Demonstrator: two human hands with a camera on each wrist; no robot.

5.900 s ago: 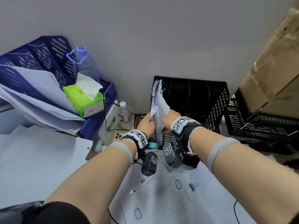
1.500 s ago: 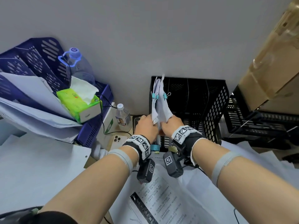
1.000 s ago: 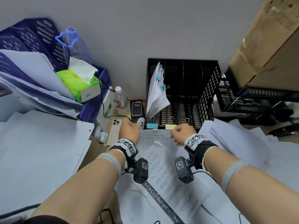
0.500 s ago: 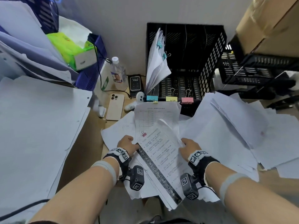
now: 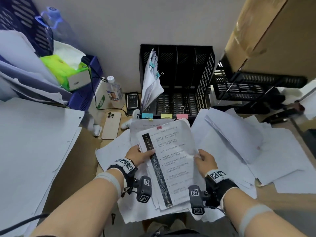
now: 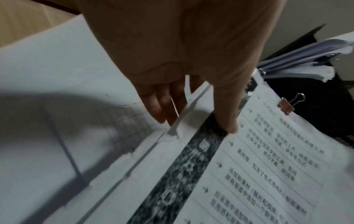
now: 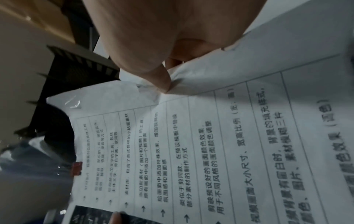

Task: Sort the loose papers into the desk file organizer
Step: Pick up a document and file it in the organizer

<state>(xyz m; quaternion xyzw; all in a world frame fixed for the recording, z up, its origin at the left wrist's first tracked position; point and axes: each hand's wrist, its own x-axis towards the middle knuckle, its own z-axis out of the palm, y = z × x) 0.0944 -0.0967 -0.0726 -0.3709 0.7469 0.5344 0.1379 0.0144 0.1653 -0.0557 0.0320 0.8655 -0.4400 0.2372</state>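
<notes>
Both hands hold a printed paper bundle (image 5: 172, 161) with a dark strip down its left side and a pink binder clip (image 5: 159, 127) at its top edge. My left hand (image 5: 139, 153) pinches its left edge, thumb on the dark strip (image 6: 228, 125) and fingers underneath. My right hand (image 5: 203, 159) pinches the right edge, thumb on top (image 7: 159, 81). The bundle (image 7: 220, 151) is lifted above other loose sheets. The black file organizer (image 5: 203, 69) stands against the wall ahead; its leftmost slot holds a clipped paper bundle (image 5: 150, 82).
Blue, yellow and pink binder clips (image 5: 165, 115) sit on the organizer's front lip. Loose papers (image 5: 239, 142) are spread to the right and a white stack (image 5: 30, 142) to the left. A phone (image 5: 111, 125), water bottle (image 5: 114, 91), tissue box (image 5: 68, 72) and blue trays (image 5: 82, 93) are at the left.
Both hands let go of the bundle placed in the organizer's left slot, drew back to the desk, and picked up a printed bundle, which is now lifted and turned more upright.
</notes>
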